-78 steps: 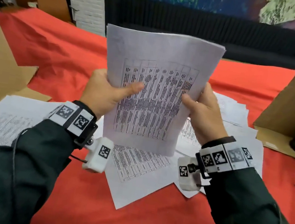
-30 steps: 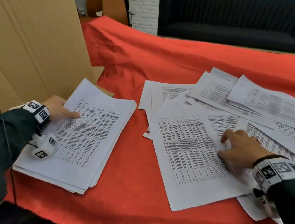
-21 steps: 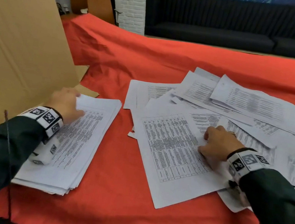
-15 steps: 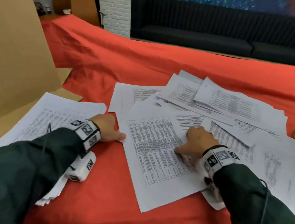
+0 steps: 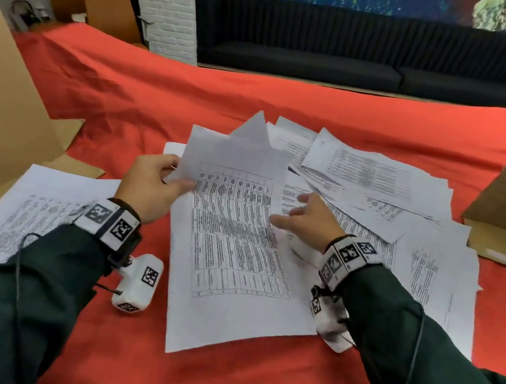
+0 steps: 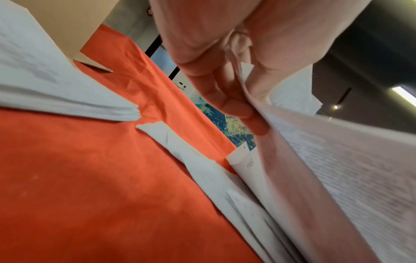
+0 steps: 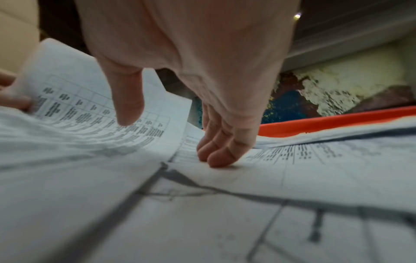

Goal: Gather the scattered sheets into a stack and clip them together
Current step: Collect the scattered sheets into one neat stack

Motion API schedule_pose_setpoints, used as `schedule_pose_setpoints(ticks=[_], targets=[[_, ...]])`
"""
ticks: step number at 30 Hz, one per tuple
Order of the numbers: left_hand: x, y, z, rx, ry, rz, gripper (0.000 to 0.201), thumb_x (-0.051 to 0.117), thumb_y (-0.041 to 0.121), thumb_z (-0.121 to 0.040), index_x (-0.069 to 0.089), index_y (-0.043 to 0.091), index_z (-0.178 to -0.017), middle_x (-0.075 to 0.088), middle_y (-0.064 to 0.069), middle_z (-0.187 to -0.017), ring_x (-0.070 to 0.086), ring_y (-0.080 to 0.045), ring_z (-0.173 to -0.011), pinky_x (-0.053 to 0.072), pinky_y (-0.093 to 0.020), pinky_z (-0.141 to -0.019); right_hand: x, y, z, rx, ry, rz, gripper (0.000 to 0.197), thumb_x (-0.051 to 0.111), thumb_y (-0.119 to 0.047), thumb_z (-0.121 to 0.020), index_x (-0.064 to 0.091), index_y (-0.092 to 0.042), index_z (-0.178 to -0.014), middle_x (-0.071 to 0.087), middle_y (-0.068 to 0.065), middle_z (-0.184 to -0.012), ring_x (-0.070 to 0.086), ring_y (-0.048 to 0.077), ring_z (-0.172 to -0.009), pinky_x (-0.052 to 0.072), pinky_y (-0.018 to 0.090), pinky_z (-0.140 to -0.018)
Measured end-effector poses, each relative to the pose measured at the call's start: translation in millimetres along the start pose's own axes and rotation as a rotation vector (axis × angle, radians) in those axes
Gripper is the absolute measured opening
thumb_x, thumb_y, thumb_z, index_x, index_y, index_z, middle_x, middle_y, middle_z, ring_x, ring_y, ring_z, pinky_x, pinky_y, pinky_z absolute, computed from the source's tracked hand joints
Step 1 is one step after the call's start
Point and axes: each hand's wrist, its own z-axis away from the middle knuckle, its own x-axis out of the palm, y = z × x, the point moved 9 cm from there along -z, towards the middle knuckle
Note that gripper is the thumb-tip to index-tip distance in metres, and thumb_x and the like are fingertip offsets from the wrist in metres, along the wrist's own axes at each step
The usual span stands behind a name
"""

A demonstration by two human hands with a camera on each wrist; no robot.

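1. Left hand [image 5: 152,186] pinching the lifted far edge of a white printed table sheet [image 5: 233,222] on the red-clothed worktop [image 5: 159,102].
2. Right hand [image 5: 307,221] relaxed, fingertips [image 7: 216,156] on scattered white sheets [image 5: 379,186] just right of that sheet.
3. Neat white paper stack [image 5: 6,217] left of that sheet.

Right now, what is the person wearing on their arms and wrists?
Both arms are in dark green long sleeves. Each wrist has a white band printed with square black-and-white code markers, the other band on the right. A small white camera block, also marked, hangs under each wrist, and a thin dark cable runs along the sleeve. The left hand and right hand are bare.
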Motion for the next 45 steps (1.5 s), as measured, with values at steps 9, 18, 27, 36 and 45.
schedule_pose_setpoints(ticks=[9,18,27,36,45], targets=[[-24.9,46.8,-0.8,0.075,-0.102,0.243,0.011,0.080,0.004,-0.084,0.074,0.014,-0.086,0.079,0.002,-0.082,0.070,-0.013,-0.073,0.057,-0.035,-0.078,6.2,-12.9,-4.3,-0.039,0.009,-0.403,0.109,0.096,-0.061,-0.044,0.054,-0.016,-0.133,0.070,0.004,-0.122,0.071,0.023,-0.106,0.058,0.048,-0.094],[11.0,12.3,11.6,-0.229,-0.074,0.567,0.047,0.089,0.048,-0.067,0.072,0.016,-0.096,0.079,-0.010,-0.097,0.073,-0.018,-0.082,0.060,-0.038,-0.080,-76.0,-12.9,-8.2,-0.113,0.281,-0.797,0.030,0.077,-0.001,-0.081,0.072,0.003,-0.111,0.078,0.012,-0.095,0.076,0.027,-0.084,0.061,0.042,-0.079],[58.3,-81.7,50.2,-0.614,0.203,0.272,0.041,0.084,0.009,-0.070,0.074,-0.001,-0.109,0.076,-0.017,-0.112,0.073,-0.031,-0.105,0.057,-0.046,-0.096,-172.4,38.9,22.6,-0.101,0.267,-0.745,0.029,0.058,0.002,-0.095,0.063,0.005,-0.124,0.079,0.005,-0.085,0.076,0.018,-0.074,0.063,0.032,-0.065],[-31.5,83.6,13.8,0.040,0.078,0.093,0.020,0.080,0.011,-0.085,0.077,0.014,-0.105,0.073,0.025,-0.074,0.065,0.012,-0.069,0.058,-0.024,-0.075,-129.2,-39.1,49.0,-0.284,-0.117,-0.602,0.046,0.081,-0.019,-0.069,0.072,0.001,-0.109,0.072,0.019,-0.111,0.070,0.031,-0.097,0.058,0.043,-0.088],[-37.6,166.5,0.1,0.172,-0.098,0.638,0.037,0.054,0.030,-0.104,0.073,0.017,-0.074,0.074,0.006,-0.070,0.067,-0.006,-0.061,0.054,-0.023,-0.058,-128.9,-109.4,65.2,-0.473,0.113,-0.656,0.015,0.064,0.003,-0.091,0.069,0.006,-0.105,0.075,0.016,-0.098,0.072,0.026,-0.085,0.061,0.040,-0.080]])
